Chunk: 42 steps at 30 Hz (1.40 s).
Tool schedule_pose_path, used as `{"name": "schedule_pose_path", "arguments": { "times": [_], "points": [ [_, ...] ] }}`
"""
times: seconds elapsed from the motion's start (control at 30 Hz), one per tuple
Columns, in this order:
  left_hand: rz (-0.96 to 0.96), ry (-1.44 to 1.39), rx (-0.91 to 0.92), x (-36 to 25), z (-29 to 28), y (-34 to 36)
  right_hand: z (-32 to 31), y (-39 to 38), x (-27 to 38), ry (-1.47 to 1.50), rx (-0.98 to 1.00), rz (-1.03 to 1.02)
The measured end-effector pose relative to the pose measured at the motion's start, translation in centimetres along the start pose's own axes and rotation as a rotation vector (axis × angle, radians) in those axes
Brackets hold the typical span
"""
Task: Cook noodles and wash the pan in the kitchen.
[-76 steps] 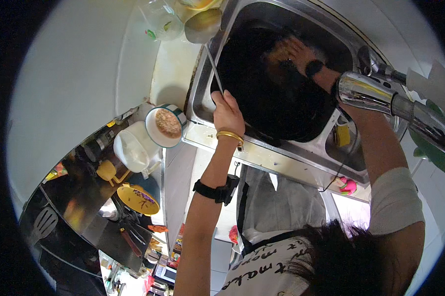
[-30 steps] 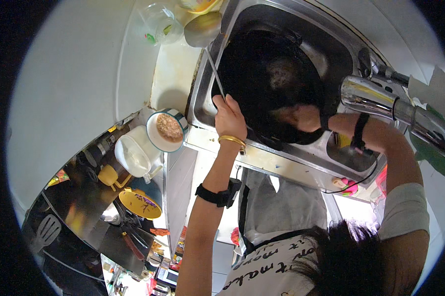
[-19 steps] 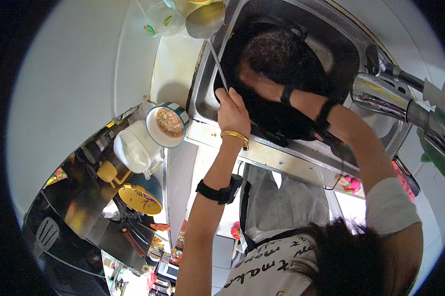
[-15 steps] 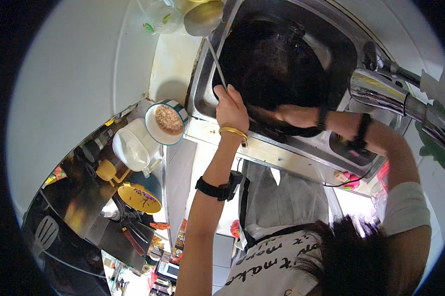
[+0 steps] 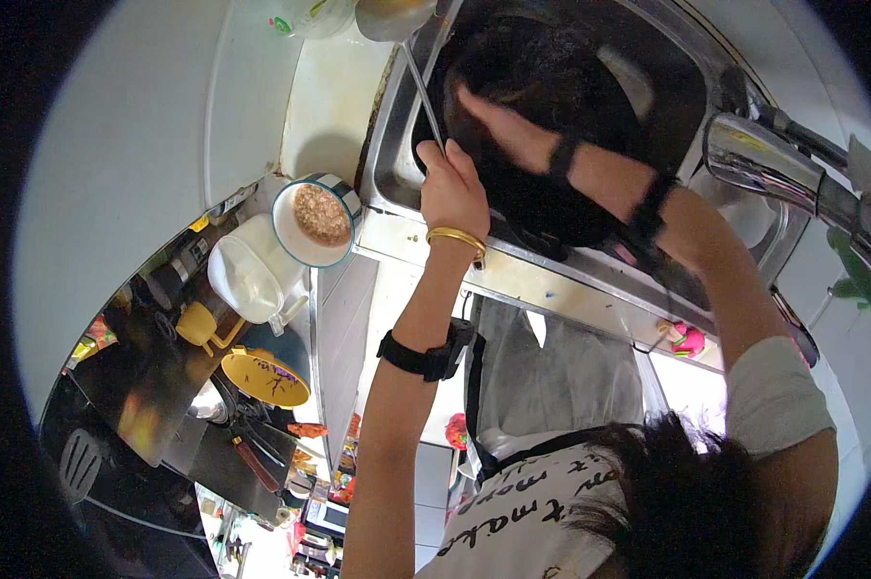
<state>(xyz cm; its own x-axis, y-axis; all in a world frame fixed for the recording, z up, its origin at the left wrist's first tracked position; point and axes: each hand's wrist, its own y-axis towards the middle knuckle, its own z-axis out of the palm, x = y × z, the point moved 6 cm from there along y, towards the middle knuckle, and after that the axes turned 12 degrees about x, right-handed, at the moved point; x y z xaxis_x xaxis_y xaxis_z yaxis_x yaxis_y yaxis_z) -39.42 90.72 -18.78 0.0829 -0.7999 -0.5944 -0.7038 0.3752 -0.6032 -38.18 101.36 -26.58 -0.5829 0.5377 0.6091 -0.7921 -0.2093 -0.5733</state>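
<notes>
A long-handled metal ladle (image 5: 420,95) slants up from my left hand (image 5: 455,191), whose fingers are closed around its handle at the left edge of the sink. Its rounded bowl lies on the ledge by the wall, partly cut off by the top of the picture. In the metal sink (image 5: 397,179) sits a large dark wok (image 5: 580,116), its inside too dark to read well. My right hand (image 5: 517,140) is inside the wok, near its left wall, smeared by motion. Whether it holds anything is hidden in the dark and blur.
A chrome tap (image 5: 759,159) juts over the sink's right side. Left of the sink stand a checked-rim bowl of minced food (image 5: 322,214), a clear plastic jug (image 5: 247,272) and a yellow basin (image 5: 267,378). A clear container (image 5: 315,17) sits beside the ladle's bowl.
My right hand has swept up and left inside the wok, from its near side toward the far left wall. My left hand has risen slightly, still gripping the ladle.
</notes>
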Motion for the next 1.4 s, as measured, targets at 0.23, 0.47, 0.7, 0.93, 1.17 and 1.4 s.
{"name": "schedule_pose_path", "arguments": {
  "times": [0.23,0.47,0.7,0.93,1.17,1.4],
  "points": [
    [-0.021,0.053,-0.031,-0.2,0.1,0.2,-2.9,-15.8,-3.5,-0.743,0.439,0.452],
    [0.009,0.017,-0.038,-0.3,-0.2,-0.1,-12.0,-10.5,-2.2,-1.766,0.048,0.296],
    [0.063,0.027,-0.026,-1.5,0.5,0.5,-5.6,-0.3,-2.7,-1.389,0.039,-0.180],
    [-0.032,-0.001,-0.017,0.1,-0.3,-0.3,-10.5,-10.8,-6.6,-1.708,0.492,0.206],
    [0.021,0.048,-0.035,0.1,0.2,-0.2,-5.2,0.2,-3.7,-1.649,0.327,0.294],
    [-0.009,0.016,0.006,-0.8,-0.2,-0.1,-11.6,-10.9,-5.4,-1.847,0.277,0.192]
  ]
}}
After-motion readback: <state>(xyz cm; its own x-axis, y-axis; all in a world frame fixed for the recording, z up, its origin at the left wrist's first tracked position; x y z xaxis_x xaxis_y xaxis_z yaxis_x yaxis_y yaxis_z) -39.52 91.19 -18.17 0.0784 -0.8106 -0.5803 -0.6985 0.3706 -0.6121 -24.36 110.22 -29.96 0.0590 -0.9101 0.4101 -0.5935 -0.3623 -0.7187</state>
